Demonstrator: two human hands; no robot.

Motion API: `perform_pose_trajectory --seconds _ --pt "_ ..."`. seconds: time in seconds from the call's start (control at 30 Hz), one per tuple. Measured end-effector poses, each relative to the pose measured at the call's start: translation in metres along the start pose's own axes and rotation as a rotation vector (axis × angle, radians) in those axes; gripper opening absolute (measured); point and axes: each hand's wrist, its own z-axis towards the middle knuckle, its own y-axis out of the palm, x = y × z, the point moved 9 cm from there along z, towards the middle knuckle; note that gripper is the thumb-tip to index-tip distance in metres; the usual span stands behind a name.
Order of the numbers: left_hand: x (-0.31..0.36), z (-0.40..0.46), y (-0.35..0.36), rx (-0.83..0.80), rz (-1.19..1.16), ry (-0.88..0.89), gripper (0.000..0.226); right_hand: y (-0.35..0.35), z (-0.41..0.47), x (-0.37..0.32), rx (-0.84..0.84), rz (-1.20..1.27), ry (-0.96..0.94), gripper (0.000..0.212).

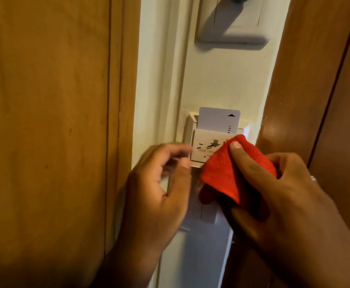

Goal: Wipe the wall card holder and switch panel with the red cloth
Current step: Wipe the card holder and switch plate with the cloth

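Note:
A white card holder (206, 145) is fixed to a narrow strip of cream wall, with a white key card (217, 119) standing in its slot. My right hand (274, 194) holds a folded red cloth (232, 171) pressed against the holder's lower right corner. My left hand (159, 183) is beside the holder's left edge, fingers curled and blurred, touching or nearly touching it, with nothing in it. Below the holder, a white switch panel (203, 215) is partly hidden by both hands and the cloth.
A second white switch plate (232, 19) sits higher on the wall, crossed by a dark shadow. A light wooden panel (45, 121) borders the wall strip on the left and a darker wooden door frame (315, 90) on the right.

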Motion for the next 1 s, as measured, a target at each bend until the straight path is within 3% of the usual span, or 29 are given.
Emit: perform_pose_trajectory --seconds 0.1,0.2,0.37,0.47,0.53,0.63,0.77,0.9,1.0 --pt "-0.005 0.002 -0.001 0.062 0.343 0.048 0.055 -0.002 0.008 -0.004 -0.043 -0.081 -0.049 0.085" --pt "-0.009 0.002 0.011 -0.010 0.473 0.059 0.063 0.000 0.009 -0.009 -0.140 -0.177 -0.174 0.088" --pt "-0.017 -0.002 0.024 -0.065 0.515 0.050 0.070 -0.013 0.018 -0.006 -0.149 -0.200 -0.178 0.091" --pt "-0.020 -0.003 0.029 -0.061 0.507 0.055 0.068 0.007 0.006 -0.011 -0.262 -0.229 -0.285 0.092" --pt "-0.025 -0.004 0.031 -0.046 0.486 0.044 0.067 0.001 0.006 -0.003 -0.281 -0.244 -0.241 0.094" --pt "-0.029 -0.006 0.036 -0.003 0.445 0.032 0.064 -0.017 0.011 0.008 -0.163 -0.149 -0.149 0.091" --pt "-0.033 -0.007 0.039 0.021 0.419 0.038 0.062 0.003 -0.001 0.004 -0.246 -0.250 -0.227 0.089" --pt "-0.031 -0.006 0.040 0.028 0.392 0.044 0.059 -0.019 0.010 0.019 -0.084 -0.104 -0.164 0.075" --pt "-0.031 -0.007 0.040 0.030 0.385 0.046 0.059 -0.008 0.002 0.019 -0.098 -0.090 -0.205 0.073"
